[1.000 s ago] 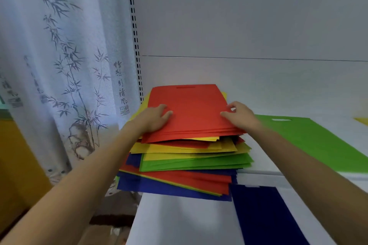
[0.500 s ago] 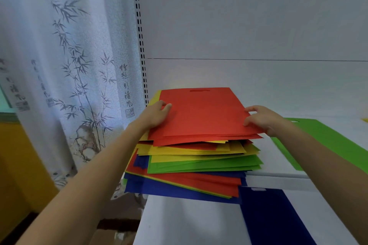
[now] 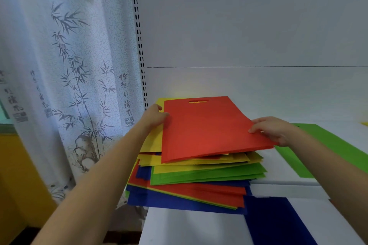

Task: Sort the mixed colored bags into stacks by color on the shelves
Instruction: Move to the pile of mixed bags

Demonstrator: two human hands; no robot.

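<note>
Red bag (image 3: 205, 129) hides top of stack (image 3: 199, 177)

Red bag (image 3: 209, 129): lifted off mixed stack (image 3: 199, 181), drawn rightward in right hand (image 3: 274, 131); yellow bag (image 3: 153, 141) beneath became exposed at left.

Matt, felt-like non-woven cloth on the red bag (image 3: 209, 129) at centre and all through the stack (image 3: 199, 181) beneath. Same dull finish on the green bag (image 3: 338, 149) at right and the blue bag (image 3: 278, 223) at lower right. Smooth, painted-looking white shelf (image 3: 189, 228) and back panel (image 3: 249, 26). Thin, finely textured printed cloth curtain (image 3: 59, 65) at left.
</note>
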